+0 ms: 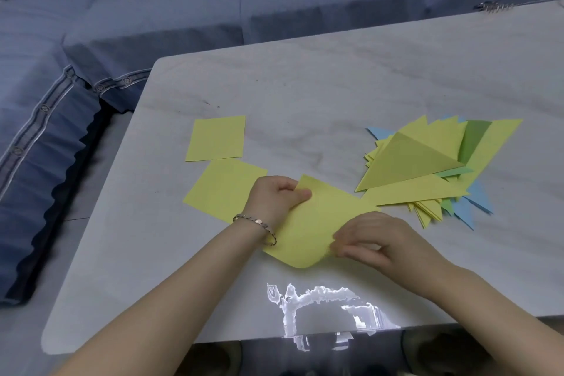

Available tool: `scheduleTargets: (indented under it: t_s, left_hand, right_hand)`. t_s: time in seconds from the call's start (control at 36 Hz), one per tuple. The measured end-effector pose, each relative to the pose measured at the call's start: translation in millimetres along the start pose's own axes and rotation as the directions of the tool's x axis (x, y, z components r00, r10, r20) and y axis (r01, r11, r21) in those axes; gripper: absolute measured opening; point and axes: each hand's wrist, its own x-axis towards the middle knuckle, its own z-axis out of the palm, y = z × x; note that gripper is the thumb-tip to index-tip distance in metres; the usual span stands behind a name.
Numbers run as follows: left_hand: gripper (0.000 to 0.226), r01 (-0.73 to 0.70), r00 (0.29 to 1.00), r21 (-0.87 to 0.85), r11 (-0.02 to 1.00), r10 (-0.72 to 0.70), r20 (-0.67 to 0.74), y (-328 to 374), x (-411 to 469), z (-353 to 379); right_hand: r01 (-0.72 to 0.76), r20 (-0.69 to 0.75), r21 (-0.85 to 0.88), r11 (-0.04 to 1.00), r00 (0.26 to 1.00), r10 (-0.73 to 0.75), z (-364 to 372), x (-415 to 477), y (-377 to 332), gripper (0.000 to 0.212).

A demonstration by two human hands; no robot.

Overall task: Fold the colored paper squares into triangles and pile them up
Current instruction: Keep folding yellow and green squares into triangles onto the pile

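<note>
Yellow square (317, 220) pinched in both grips

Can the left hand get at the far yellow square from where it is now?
Probably yes. The far yellow square lies flat and uncovered on the table, just beyond the left hand, nothing between. But that hand is pinching the sheet being folded.

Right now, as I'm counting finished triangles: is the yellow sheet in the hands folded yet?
Not yet, only partly folded. The yellow sheet curls over at its near edge under the right hand, uncreased; the left hand pins its far corner.
</note>
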Motion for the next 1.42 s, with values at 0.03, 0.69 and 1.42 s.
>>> scheduleTargets:
  t_s: [0.03, 0.69, 1.42]
  left_hand:
    - [0.022, -0.017, 1.000, -0.005, 1.000, 0.017, 0.019, -0.4, -2.5, 0.9]
    - [0.011, -0.117, 0.993, -0.004, 0.993, 0.117, -0.018, 1.5, -50.1, 24.0]
    - [0.020, -0.116, 0.991, -0.104, 0.988, 0.109, -0.073, -4.0, -43.0, 24.4]
  right_hand:
    - [-0.104, -0.030, 0.061, 0.993, 0.994, 0.106, -0.4, 0.7, -2.7, 0.022]
    - [-0.432, -0.296, 0.441, 0.787, 0.758, 0.581, 7.9, 16.6, -13.2, 0.025]
    - [-0.343, -0.236, 0.407, 0.846, 0.855, 0.461, 7.5, 18.0, -1.1, 0.032]
